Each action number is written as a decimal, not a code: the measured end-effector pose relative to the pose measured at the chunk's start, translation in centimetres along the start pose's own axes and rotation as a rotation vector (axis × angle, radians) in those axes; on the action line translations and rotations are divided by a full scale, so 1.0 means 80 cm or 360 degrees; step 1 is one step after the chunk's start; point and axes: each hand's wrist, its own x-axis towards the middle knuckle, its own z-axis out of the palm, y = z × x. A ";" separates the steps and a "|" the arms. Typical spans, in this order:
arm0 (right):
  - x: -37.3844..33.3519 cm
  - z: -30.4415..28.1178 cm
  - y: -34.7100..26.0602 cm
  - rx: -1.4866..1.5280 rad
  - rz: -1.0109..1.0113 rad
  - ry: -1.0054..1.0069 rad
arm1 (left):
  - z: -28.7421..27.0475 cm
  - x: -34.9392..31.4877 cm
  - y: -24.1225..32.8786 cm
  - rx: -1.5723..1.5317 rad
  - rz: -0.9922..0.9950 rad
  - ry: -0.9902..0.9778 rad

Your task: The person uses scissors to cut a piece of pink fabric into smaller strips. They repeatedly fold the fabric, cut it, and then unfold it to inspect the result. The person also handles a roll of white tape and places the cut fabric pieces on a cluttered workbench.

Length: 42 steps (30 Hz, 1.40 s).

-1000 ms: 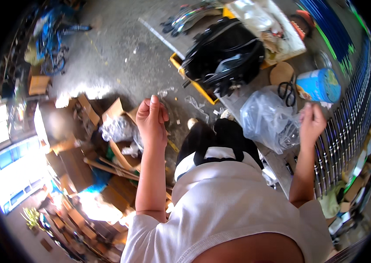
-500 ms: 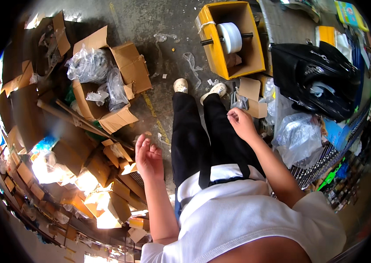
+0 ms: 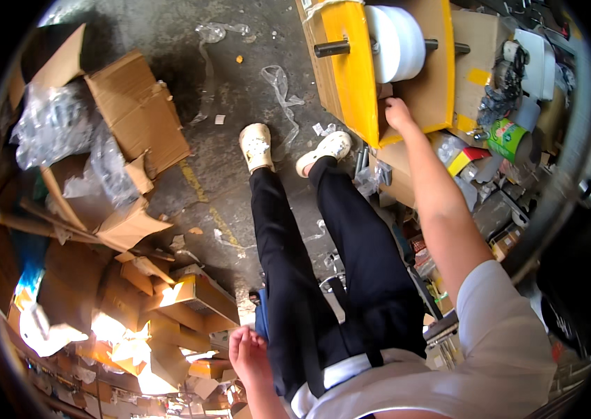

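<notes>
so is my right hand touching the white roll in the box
Apart: the head view shows the brown inside of the box between your right hand and the white roll, with the hand lower in the picture.

Long black trousers (image 3: 358, 244) narrow toward the ankles. Below the trousers are cream, round-toed shoes (image 3: 256, 143) with dark speckled markings. Dark straps (image 3: 308, 349) lie over the trousers' upper part, and above the trousers comes a white shirt (image 3: 449, 387) with a short, loose sleeve (image 3: 494, 300). The right hand (image 3: 398, 113) is bare.
</notes>
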 end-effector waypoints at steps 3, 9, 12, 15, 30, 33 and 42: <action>0.067 0.026 -0.023 -0.0277 -0.0047 -0.0304 | 0.010 0.031 -0.019 0.0101 -0.0003 0.0096; 0.145 0.063 -0.021 -0.0582 -0.0055 -0.0498 | 0.010 0.081 -0.041 0.0388 0.0007 0.0182; 0.148 0.073 -0.013 -0.0612 -0.0020 -0.0523 | 0.018 0.087 -0.037 0.0449 -0.0034 0.0211; 0.129 0.080 -0.009 -0.0584 0.0011 -0.0536 | 0.030 0.084 -0.030 0.0451 -0.0028 0.0179; 0.135 0.112 0.003 -0.0490 0.0148 -0.0599 | 0.060 0.103 -0.056 -0.0064 -0.0235 -0.0350; 0.116 0.095 0.009 -0.0359 0.0246 -0.0553 | 0.119 0.079 -0.045 0.0259 -0.0130 -0.0027; -0.030 -0.015 -0.071 0.0754 0.1112 0.0738 | 0.232 -0.033 -0.021 0.0150 -0.0046 -0.0692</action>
